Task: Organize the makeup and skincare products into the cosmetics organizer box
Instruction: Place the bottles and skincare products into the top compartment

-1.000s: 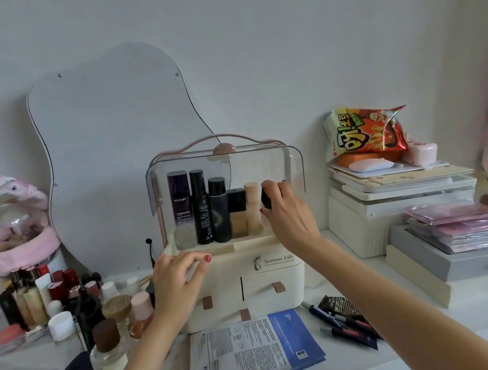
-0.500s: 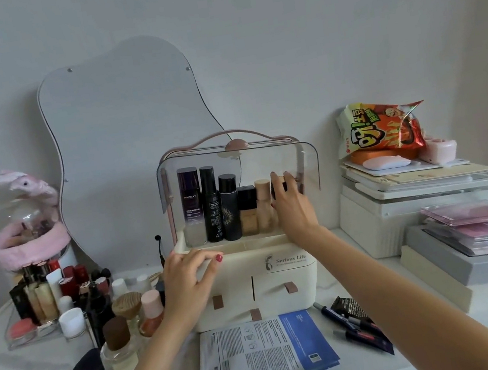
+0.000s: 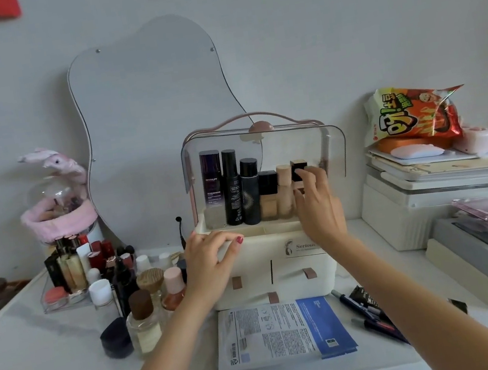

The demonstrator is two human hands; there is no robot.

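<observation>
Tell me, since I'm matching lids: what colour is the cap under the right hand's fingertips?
Black cap, square-topped; the head view shows it.

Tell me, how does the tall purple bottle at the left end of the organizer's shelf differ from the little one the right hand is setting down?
The purple bottle is the tallest in the row; the black-capped bottle is much shorter. The purple one stands free at the left end, untouched; the small one sits at the right end with the right hand curled round it. The purple bottle has a white printed label; the other's body is hidden behind the fingers. Both stand upright on the organizer shelf under its raised clear lid.
</observation>
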